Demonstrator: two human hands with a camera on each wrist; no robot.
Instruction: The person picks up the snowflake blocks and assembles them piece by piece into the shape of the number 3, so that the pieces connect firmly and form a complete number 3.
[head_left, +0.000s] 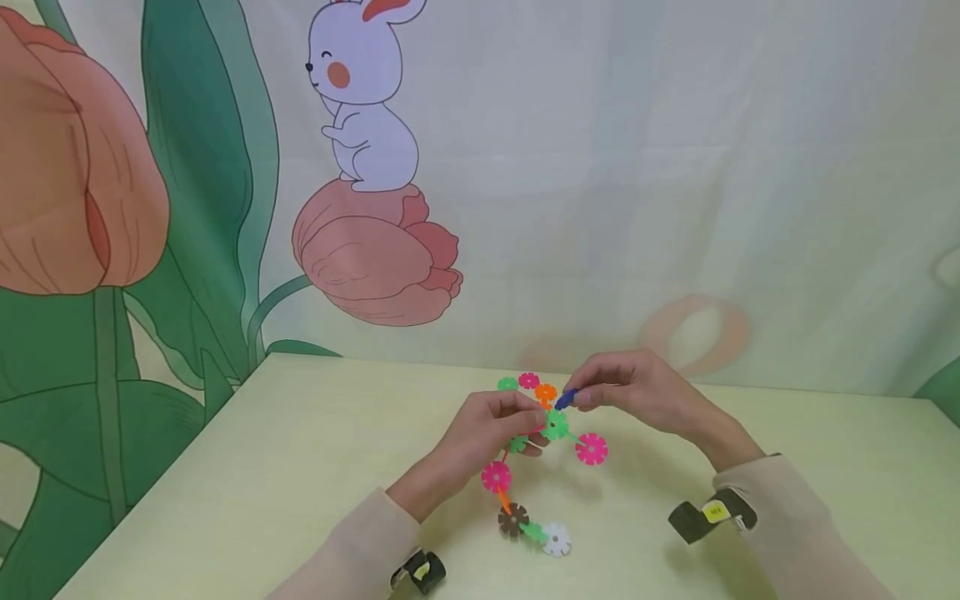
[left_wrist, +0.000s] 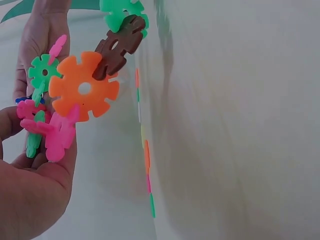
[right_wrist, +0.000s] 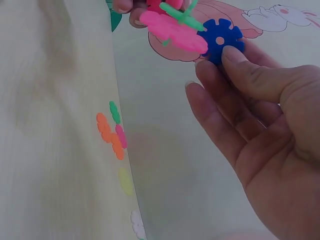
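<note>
Blue plastic flower-shaped disc (head_left: 566, 400), notched round its rim, is pinched between the thumb and fingers of the right hand (head_left: 637, 387), just beside the upper part of a many-coloured chain of notched plastic discs (head_left: 513, 521). Whether the two touch is hard to tell. Gripped by the left hand (head_left: 487, 429), the chain hangs above a pale yellow table (head_left: 247, 508), its lower end finishing in brown, green and white; the left fingers hide some of its middle links.

No writing on the discs can be read. Nearer the wrists than the chain, black wrist-worn devices (head_left: 692, 522) bear yellow labels (head_left: 716, 511) — any print on them is too small to make out.

Beyond the chain, loose flower-shaped discs (head_left: 528, 381) lie on the table; the left hand blocks part of this row from the head, but the right wrist view shows yellow and white ones too — the last beside a sliver of green cut off at the frame's bottom. Behind the chain stands a pale backdrop (head_left: 600, 208) printed with a white rabbit and tulips, the leftmost bloom cropped.
</note>
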